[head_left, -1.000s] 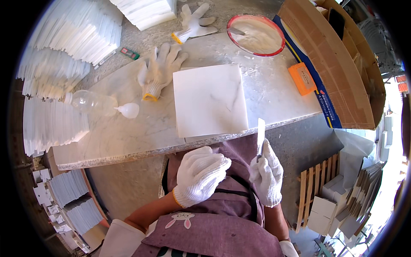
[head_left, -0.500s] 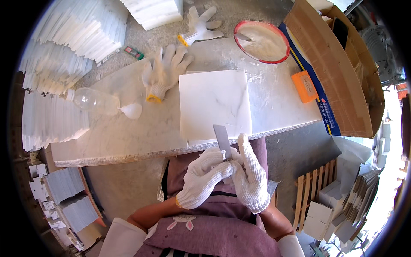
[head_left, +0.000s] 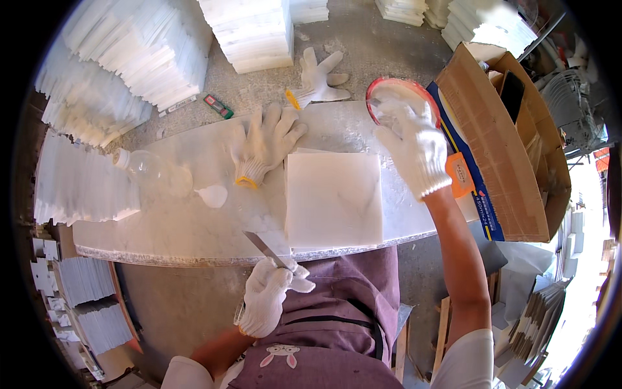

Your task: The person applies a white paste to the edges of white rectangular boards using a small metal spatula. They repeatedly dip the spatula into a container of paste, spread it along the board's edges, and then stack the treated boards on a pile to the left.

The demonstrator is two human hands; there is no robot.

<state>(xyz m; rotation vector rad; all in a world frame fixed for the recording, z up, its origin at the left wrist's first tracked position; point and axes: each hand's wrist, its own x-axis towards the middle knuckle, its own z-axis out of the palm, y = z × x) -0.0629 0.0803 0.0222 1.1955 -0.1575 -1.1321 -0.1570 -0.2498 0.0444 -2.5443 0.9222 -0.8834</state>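
While right hand (head_left: 414,146) reaches open into far red-rimmed bowl (head_left: 402,97), left hand (head_left: 269,301) grips scraper blade (head_left: 265,249) near edge; white tile (head_left: 334,200) on surface (head_left: 162,227) looks bare, spreading seemingly not begun

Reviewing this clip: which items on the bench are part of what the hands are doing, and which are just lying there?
In use:
- left hand holding a flat metal blade
- right hand reaching into the red-rimmed bowl
- square white tile at the slab's near edge

Lying about:
- spare gloves
- clear plastic bottle
- cardboard box
- stacked tiles
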